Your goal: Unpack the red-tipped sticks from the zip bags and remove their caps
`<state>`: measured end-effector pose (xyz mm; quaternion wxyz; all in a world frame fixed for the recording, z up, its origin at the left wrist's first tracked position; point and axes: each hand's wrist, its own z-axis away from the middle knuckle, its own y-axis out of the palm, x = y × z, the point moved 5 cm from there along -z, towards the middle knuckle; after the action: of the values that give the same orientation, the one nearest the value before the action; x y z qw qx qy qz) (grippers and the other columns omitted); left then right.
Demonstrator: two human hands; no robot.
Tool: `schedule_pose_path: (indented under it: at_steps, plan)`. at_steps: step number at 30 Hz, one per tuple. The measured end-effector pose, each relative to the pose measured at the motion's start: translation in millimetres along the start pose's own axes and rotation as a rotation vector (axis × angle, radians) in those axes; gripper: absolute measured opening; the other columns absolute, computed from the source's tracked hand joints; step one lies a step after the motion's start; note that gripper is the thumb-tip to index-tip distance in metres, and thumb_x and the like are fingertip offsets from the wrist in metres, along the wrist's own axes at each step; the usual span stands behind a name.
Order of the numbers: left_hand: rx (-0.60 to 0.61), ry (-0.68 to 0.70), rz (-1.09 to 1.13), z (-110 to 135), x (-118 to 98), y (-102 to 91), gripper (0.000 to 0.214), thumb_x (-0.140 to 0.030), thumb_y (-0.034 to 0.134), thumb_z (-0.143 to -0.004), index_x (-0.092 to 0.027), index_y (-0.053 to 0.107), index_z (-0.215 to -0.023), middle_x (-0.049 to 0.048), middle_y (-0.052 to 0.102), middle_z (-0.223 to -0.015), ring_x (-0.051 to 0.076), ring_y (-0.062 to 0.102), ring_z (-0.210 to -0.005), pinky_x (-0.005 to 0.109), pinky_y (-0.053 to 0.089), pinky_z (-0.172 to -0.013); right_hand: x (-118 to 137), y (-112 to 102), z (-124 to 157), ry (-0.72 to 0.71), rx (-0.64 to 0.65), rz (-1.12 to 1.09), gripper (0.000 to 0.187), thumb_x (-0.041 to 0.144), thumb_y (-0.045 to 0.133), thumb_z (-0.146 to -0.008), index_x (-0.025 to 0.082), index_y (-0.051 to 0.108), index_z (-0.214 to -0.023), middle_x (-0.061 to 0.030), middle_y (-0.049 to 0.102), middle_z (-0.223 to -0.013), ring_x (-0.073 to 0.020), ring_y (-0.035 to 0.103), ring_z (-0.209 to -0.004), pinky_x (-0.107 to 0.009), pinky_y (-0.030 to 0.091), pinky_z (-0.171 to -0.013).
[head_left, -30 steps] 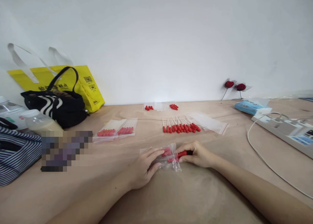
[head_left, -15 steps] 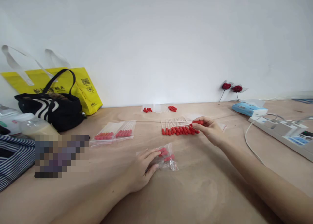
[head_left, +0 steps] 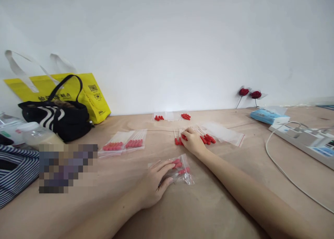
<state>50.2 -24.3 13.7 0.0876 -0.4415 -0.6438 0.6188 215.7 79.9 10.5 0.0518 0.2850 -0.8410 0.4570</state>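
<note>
My left hand point(head_left: 156, 181) lies on a small clear zip-lock bag point(head_left: 186, 179), fingers stretched over its left part and thumb apart. Several red-tipped pieces show inside that bag. Farther back is a row of pale sticks with red bulb-like ends point(head_left: 207, 139), the red ends toward me. My right hand point(head_left: 193, 141) is over the left part of this row, its fingers closed around a red-tipped stick point(head_left: 184, 137); the hand hides the middle of the row.
Filled bags of red-tipped sticks point(head_left: 134, 143) lie to the left. More red pieces point(head_left: 185, 116) lie by the wall. Flat clear bags point(head_left: 227, 132) are behind my right hand. A tissue pack point(head_left: 270, 116), a power strip point(head_left: 313, 141) with a cable, and a black bag point(head_left: 70, 122) flank the table.
My right hand has moved left along the row with the red-tipped stick, from its right end to its left part. My left hand stays on the bag. The view has shifted slightly.
</note>
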Motion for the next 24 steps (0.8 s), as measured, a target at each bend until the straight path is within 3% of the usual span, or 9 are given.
schedule_pose_path:
  at_steps: [4, 9, 13, 16, 18, 21, 24]
  plan:
    - [0.002, 0.003, -0.006, -0.4, -0.8, 0.0, 0.038, -0.024, 0.042, -0.085, -0.026, 0.043, -0.123, 0.0024, 0.047, -0.129, 0.020, 0.043, -0.117, 0.041, 0.034, -0.100, -0.3, -1.1, 2.1, 0.020, 0.032, 0.028, 0.010, 0.021, 0.053, -0.077, 0.017, 0.061, -0.074, -0.0056, 0.056, -0.081, -0.0168, 0.054, -0.077, -0.029, 0.040, -0.072]
    - [0.023, 0.001, -0.008, -0.8, 0.0, 0.9, 0.037, -0.025, 0.041, -0.086, -0.025, 0.043, -0.122, 0.0030, 0.047, -0.129, 0.020, 0.043, -0.117, 0.040, 0.036, -0.098, 3.3, -1.0, 3.8, 0.080, 0.068, 0.081, 0.023, 0.040, 0.056, -0.077, 0.018, 0.063, -0.075, -0.0063, 0.059, -0.083, -0.0187, 0.054, -0.079, -0.034, 0.034, -0.074]
    - [0.044, -0.003, -0.021, -0.3, 1.5, 2.4, 0.037, -0.025, 0.040, -0.086, -0.025, 0.042, -0.123, 0.0033, 0.044, -0.131, 0.020, 0.041, -0.119, 0.041, 0.035, -0.099, 5.8, -14.1, 7.7, 0.108, -0.017, 0.096, 0.033, 0.051, 0.054, -0.075, 0.019, 0.064, -0.079, -0.0068, 0.062, -0.085, -0.0231, 0.052, -0.086, -0.038, 0.030, -0.077]
    - [0.047, -0.012, -0.024, 0.0, 1.0, 2.0, 0.037, -0.025, 0.040, -0.086, -0.025, 0.041, -0.123, 0.0031, 0.044, -0.131, 0.019, 0.041, -0.119, 0.041, 0.035, -0.099, 2.6, -32.0, 20.9, 0.122, -0.078, -0.020, 0.024, 0.042, 0.052, -0.079, 0.021, 0.063, -0.080, -0.0042, 0.063, -0.081, -0.0207, 0.053, -0.083, -0.037, 0.030, -0.076]
    - [0.041, -0.013, -0.020, -0.3, -0.2, 1.1, 0.037, -0.024, 0.040, -0.086, -0.025, 0.040, -0.123, 0.0030, 0.045, -0.130, 0.019, 0.041, -0.119, 0.041, 0.034, -0.100, 1.2, -41.5, 35.8, 0.096, -0.038, -0.144, 0.018, 0.034, 0.051, -0.079, 0.020, 0.061, -0.073, -0.0026, 0.063, -0.074, -0.0173, 0.053, -0.075, -0.033, 0.032, -0.073]
    - [0.051, -0.013, -0.007, -0.8, -0.8, 1.3, 0.037, -0.024, 0.039, -0.086, -0.025, 0.039, -0.123, 0.0036, 0.046, -0.129, 0.019, 0.042, -0.118, 0.041, 0.034, -0.100, 6.6, -46.6, 61.4, 0.006, 0.148, -0.301, 0.017, 0.030, 0.055, -0.076, 0.020, 0.059, -0.064, -0.0008, 0.061, -0.067, -0.0149, 0.052, -0.068, -0.031, 0.034, -0.069]
    - [0.054, -0.027, -0.002, -0.4, 1.2, 2.9, 0.038, -0.024, 0.040, -0.086, -0.025, 0.038, -0.124, 0.0043, 0.045, -0.130, 0.020, 0.041, -0.118, 0.041, 0.034, -0.099, 16.8, -45.7, 77.9, -0.046, 0.280, -0.321, 0.014, 0.035, 0.058, -0.075, 0.023, 0.064, -0.074, 0.0001, 0.060, -0.067, -0.0148, 0.051, -0.068, -0.031, 0.033, -0.070]
